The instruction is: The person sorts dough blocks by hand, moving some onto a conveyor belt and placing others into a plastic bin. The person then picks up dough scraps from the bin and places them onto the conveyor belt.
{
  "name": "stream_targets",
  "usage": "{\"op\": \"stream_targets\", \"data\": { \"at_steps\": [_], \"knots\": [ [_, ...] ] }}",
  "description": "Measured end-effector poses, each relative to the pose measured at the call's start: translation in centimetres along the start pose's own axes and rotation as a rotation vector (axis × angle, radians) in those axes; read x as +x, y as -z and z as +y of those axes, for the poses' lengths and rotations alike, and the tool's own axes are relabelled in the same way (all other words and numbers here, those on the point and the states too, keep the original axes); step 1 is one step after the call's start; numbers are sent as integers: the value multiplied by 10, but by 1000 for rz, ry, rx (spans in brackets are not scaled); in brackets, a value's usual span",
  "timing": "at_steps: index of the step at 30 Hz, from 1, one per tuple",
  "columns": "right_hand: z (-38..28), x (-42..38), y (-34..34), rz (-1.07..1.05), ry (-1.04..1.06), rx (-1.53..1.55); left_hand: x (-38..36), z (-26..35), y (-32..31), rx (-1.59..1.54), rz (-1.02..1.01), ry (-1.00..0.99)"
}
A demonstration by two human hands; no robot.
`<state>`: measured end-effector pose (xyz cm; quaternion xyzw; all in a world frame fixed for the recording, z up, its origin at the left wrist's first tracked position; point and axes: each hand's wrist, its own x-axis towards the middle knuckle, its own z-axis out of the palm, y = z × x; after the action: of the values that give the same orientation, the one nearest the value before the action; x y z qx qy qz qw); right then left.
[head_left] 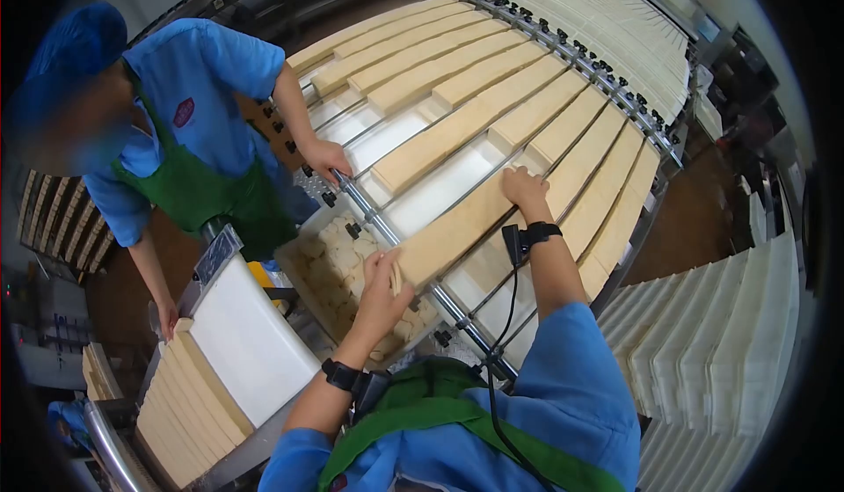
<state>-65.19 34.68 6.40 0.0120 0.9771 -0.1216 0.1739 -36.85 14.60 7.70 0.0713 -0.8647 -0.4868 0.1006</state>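
My left hand [384,285] is closed at the near end of a long, pale yellow dough-like slab [457,233], where a thin piece of the same stuff shows between the fingers. Further up, my right hand [526,186] grips the slab's far end, fingers curled over its edge. The slab lies lengthwise on the conveyor, its near end reaching over the metal rail [369,211]. Under my left hand sits a white bin [303,294] with loose pale scraps [338,250].
Several similar slabs [475,127] lie in lanes divided by thin rods. Across from me a co-worker [193,114] has one hand on the rail and the other at stacked strips [189,404] beside a white belt [246,342]. Stacked white trays [703,342] stand at right.
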Motion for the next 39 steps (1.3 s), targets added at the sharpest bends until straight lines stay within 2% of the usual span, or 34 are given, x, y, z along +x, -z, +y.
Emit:
{"op": "stream_targets", "data": {
  "at_steps": [3, 6, 9, 14, 16, 19, 20, 22, 24, 26, 27, 29, 32, 35, 36, 37, 39],
  "knots": [
    [7, 12, -6, 122, -42, -23, 16, 0, -11, -36, -61, 8],
    [11, 17, -16, 320, -48, -6, 31, -22, -36, 15, -74, -113],
    [7, -1, -15, 340, 27, 32, 43, -43, -65, -402, -116, -14],
    [-1, -26, -26, 286, 111, 9, 24, -48, -46, -290, -7, -7],
    [-9, -43, -33, 271, 194, -3, 5, -51, -28, -313, 72, 62],
    [-24, -72, -48, 253, 432, -18, -34, -50, 5, 121, 361, -8],
    [-30, -81, -57, 252, 540, -17, -46, -53, 16, 71, 441, 29],
    [-44, -107, -75, 339, 871, 95, -80, -66, 36, -86, 443, 190],
    [-67, -134, -85, 90, 1103, 337, -113, -76, 49, -210, 514, 259],
    [-95, -186, -92, -133, 1061, 382, -145, -73, 66, -266, 569, 334],
    [-103, -202, -105, -198, 1159, 402, -161, -75, 72, -272, 594, 378],
    [-122, -232, -126, -412, 1334, 373, -194, -91, 81, -204, 765, 405],
    [-156, -287, -144, -679, 1483, 390, -239, -107, 101, -118, 1074, 454],
    [-187, -330, -167, -960, 1337, 331, -292, -135, 126, 54, 1366, 548],
    [-199, -345, -170, -984, 1293, 257, -310, -145, 135, 95, 1429, 631],
    [-211, -354, -179, -950, 1386, 248, -328, -158, 141, 133, 1490, 706],
    [-237, -375, -198, -886, 1553, 238, -368, -187, 153, 431, 1472, 929]
  ]
}}
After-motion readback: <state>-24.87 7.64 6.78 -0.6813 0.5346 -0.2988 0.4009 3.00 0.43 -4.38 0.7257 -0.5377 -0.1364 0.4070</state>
